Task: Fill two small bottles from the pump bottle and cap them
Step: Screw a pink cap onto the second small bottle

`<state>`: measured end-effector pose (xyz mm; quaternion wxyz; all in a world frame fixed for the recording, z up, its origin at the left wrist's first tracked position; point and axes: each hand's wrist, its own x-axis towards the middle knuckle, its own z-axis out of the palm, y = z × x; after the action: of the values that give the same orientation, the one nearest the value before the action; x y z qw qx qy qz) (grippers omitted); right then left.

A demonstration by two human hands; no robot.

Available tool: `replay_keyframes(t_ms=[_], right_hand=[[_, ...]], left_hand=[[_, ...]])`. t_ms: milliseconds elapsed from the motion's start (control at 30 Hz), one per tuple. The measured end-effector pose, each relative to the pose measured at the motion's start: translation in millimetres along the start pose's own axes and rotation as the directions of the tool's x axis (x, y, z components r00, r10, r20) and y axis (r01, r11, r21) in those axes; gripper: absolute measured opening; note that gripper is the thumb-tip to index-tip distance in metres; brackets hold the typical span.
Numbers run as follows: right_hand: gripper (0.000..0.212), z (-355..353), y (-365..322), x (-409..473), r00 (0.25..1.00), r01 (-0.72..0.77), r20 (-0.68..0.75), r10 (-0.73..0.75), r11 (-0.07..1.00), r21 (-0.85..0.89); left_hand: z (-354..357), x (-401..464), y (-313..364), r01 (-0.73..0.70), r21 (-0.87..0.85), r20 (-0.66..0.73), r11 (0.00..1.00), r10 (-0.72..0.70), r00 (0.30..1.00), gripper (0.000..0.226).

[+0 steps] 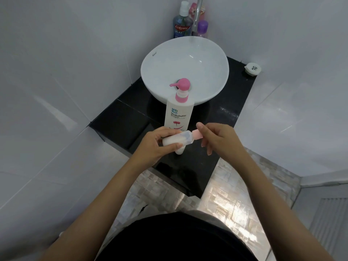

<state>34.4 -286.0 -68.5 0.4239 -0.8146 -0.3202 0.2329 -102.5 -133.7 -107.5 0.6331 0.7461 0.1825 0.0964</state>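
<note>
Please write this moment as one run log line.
left hand: holds small bottle | right hand: on pink cap | pump bottle: upright

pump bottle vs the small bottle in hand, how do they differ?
The pump bottle stands upright on the black counter, untouched; the small bottle lies tilted on its side in the left hand. The pump bottle is far taller and opaque white with a printed label; the small bottle is clear and unlabelled, showing white liquid. The pump bottle has a pump head; the small bottle has a plain cap, pinched by the right hand. Both tops are pink.
</note>
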Motion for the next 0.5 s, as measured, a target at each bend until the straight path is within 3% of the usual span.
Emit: replay_keyframes(t_ms=[67,133,233,333,433,500], right_hand=[[0.01,-8,-2,-1,0.993,0.052,0.106,-0.059,0.996,0.07],[0.02,-13,2,-1,0.979,0.088,0.177,-0.105,0.991,0.098],[0.008,-6,-2,-2,0.991,0.024,0.128,-0.033,0.997,0.072],[0.035,0,-2,-1,0.999,-0.039,0.029,0.04,0.999,-0.026],[0.014,-9,-4,-2,0.991,0.022,0.128,-0.031,0.997,0.069],[0.018,-14,-3,-3,0.979,0.076,0.181,-0.092,0.993,0.089]], left_hand=[[-1,-1,1,0.0,-0.008,0.0,1.0,0.0,1.0,0.037],[-1,-2,1,0.005,-0.013,-0.001,1.0,-0.005,1.0,0.038],[-1,-3,1,0.006,-0.009,0.0,1.0,-0.006,1.0,0.038],[0,-5,2,0.013,-0.021,0.003,1.0,-0.013,1.0,0.038],[-2,-5,3,0.015,-0.033,0.006,0.999,-0.015,1.0,0.038],[-2,-5,3,0.018,-0.031,0.006,0.999,-0.017,1.0,0.038]])
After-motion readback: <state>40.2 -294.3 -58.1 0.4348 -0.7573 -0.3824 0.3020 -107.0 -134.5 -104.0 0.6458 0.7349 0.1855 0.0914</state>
